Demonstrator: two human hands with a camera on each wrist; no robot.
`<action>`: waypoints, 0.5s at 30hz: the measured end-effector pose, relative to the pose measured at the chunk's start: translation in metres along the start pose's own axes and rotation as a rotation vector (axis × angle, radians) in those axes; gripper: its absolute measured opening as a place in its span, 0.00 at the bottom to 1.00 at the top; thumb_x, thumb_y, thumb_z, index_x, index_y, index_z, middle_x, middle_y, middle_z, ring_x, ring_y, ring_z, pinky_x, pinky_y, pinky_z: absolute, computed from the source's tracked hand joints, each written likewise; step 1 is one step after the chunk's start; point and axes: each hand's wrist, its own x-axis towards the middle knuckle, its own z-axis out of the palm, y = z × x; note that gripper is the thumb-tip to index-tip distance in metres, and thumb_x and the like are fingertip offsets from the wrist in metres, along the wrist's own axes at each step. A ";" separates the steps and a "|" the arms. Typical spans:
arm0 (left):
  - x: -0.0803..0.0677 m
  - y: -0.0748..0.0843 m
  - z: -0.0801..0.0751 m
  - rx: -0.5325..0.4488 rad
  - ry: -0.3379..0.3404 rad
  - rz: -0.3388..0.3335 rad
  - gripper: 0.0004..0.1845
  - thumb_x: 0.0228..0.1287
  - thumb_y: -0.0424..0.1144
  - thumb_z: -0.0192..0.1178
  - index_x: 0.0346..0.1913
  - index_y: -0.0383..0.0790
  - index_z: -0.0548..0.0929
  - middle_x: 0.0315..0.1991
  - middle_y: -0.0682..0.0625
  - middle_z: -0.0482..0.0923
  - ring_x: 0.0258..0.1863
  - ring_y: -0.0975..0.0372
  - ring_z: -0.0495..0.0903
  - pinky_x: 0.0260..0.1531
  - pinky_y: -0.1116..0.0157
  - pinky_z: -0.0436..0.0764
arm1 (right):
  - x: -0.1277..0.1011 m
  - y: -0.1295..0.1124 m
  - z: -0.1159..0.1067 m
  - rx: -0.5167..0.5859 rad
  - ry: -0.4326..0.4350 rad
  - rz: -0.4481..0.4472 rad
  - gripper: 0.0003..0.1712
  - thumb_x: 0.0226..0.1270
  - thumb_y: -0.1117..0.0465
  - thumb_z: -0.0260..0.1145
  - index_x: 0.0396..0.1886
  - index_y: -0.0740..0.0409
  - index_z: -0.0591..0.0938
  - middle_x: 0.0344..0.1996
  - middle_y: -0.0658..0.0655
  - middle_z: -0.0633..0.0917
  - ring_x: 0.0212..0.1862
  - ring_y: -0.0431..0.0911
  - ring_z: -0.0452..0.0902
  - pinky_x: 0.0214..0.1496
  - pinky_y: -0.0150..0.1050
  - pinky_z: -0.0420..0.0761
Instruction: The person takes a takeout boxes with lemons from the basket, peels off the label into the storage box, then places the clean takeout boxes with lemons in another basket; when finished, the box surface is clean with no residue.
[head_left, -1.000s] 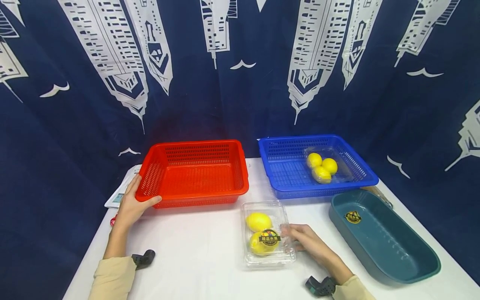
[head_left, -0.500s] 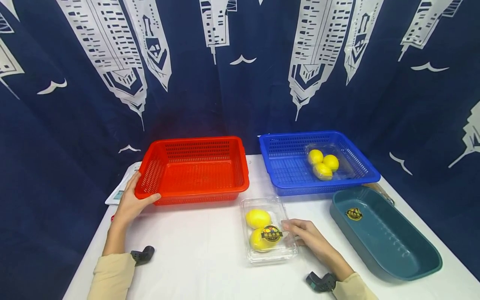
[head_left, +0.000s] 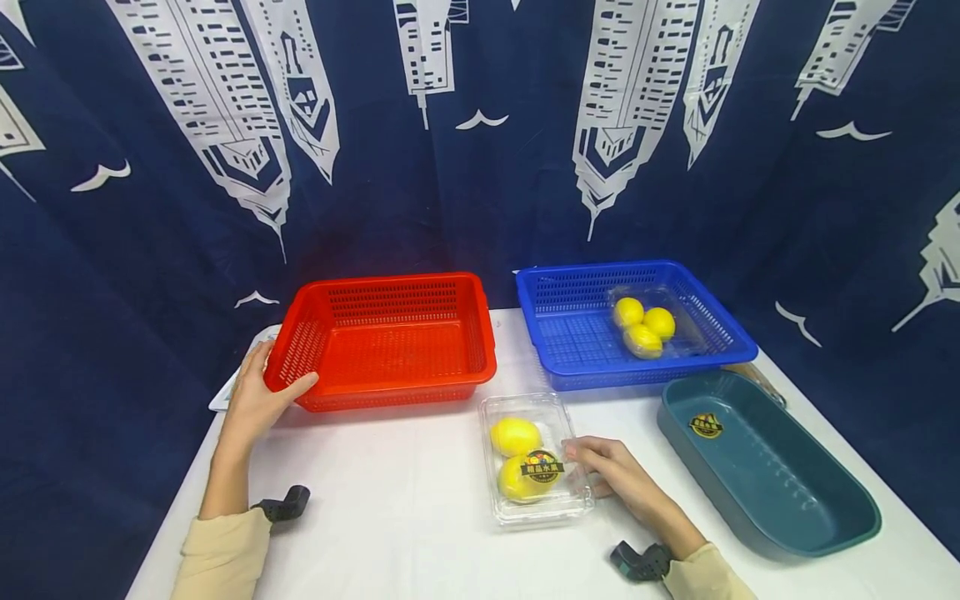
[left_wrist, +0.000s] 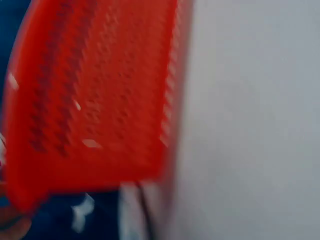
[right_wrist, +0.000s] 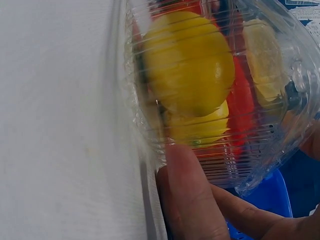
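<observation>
A clear plastic fruit box [head_left: 491, 512] with two lemons [head_left: 516, 437] and a black-and-gold label lies on the white table. My right hand [head_left: 618, 471] grips its right side; in the right wrist view, fingers [right_wrist: 187, 187] touch the ribbed wall near the tabletop. At the left, my left hand [head_left: 251, 404] spreads round the near-left corner of a red plastic basket [head_left: 397, 392], thumb along the front and fingers along the left side. The left wrist view is blurred, with fingertips [left_wrist: 12, 227] just beneath the basket's corner. No items lie in the red basket.
A blue basket [head_left: 577, 379] at the back right holds another clear box with three lemons [head_left: 643, 342]. A dark green tub [head_left: 765, 467] with a label inside stands at the right. A navy curtain [head_left: 450, 192] with white skyline prints hangs behind the table.
The left hand has shifted slightly left and down, and the red basket's left corner has moved a little left with it. The right hand and fruit box have stayed about the same.
</observation>
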 end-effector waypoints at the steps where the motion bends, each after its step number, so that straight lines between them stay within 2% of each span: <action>1: -0.003 0.008 0.002 0.006 0.034 0.017 0.50 0.58 0.50 0.67 0.76 0.34 0.52 0.76 0.32 0.49 0.70 0.36 0.57 0.64 0.32 0.62 | 0.000 0.000 0.000 0.000 0.002 0.003 0.36 0.70 0.47 0.57 0.64 0.73 0.70 0.45 0.60 0.86 0.40 0.44 0.83 0.36 0.39 0.87; 5: -0.018 0.043 0.016 -0.031 0.118 0.104 0.47 0.56 0.47 0.69 0.75 0.37 0.58 0.75 0.36 0.54 0.73 0.40 0.56 0.67 0.34 0.59 | 0.000 -0.001 -0.001 -0.007 0.007 0.005 0.36 0.70 0.46 0.58 0.64 0.72 0.71 0.45 0.59 0.85 0.41 0.44 0.83 0.36 0.39 0.87; 7: -0.027 0.058 0.028 -0.084 0.110 0.147 0.44 0.57 0.46 0.69 0.74 0.39 0.61 0.74 0.38 0.57 0.72 0.42 0.60 0.69 0.38 0.62 | 0.000 -0.001 0.000 -0.006 0.012 0.007 0.36 0.70 0.46 0.58 0.64 0.72 0.71 0.46 0.60 0.85 0.41 0.44 0.83 0.36 0.39 0.87; 9: -0.037 0.071 0.041 -0.154 0.062 0.175 0.41 0.59 0.45 0.68 0.73 0.40 0.62 0.73 0.40 0.60 0.71 0.44 0.63 0.70 0.42 0.64 | -0.001 -0.001 0.000 -0.004 0.012 0.006 0.36 0.70 0.46 0.58 0.63 0.72 0.71 0.46 0.60 0.85 0.41 0.44 0.83 0.36 0.39 0.87; 11: -0.047 0.081 0.057 -0.216 -0.018 0.183 0.39 0.60 0.44 0.68 0.72 0.42 0.64 0.72 0.41 0.63 0.69 0.45 0.67 0.67 0.45 0.70 | -0.001 0.000 0.000 -0.006 0.012 0.002 0.36 0.70 0.46 0.58 0.63 0.72 0.71 0.46 0.60 0.85 0.41 0.44 0.82 0.36 0.39 0.87; 15: -0.067 0.097 0.094 -0.328 -0.231 0.146 0.37 0.60 0.44 0.68 0.71 0.44 0.66 0.70 0.43 0.67 0.66 0.46 0.72 0.62 0.48 0.77 | -0.002 0.000 0.001 -0.014 0.017 -0.003 0.35 0.70 0.47 0.57 0.63 0.72 0.72 0.47 0.61 0.85 0.41 0.44 0.81 0.34 0.39 0.86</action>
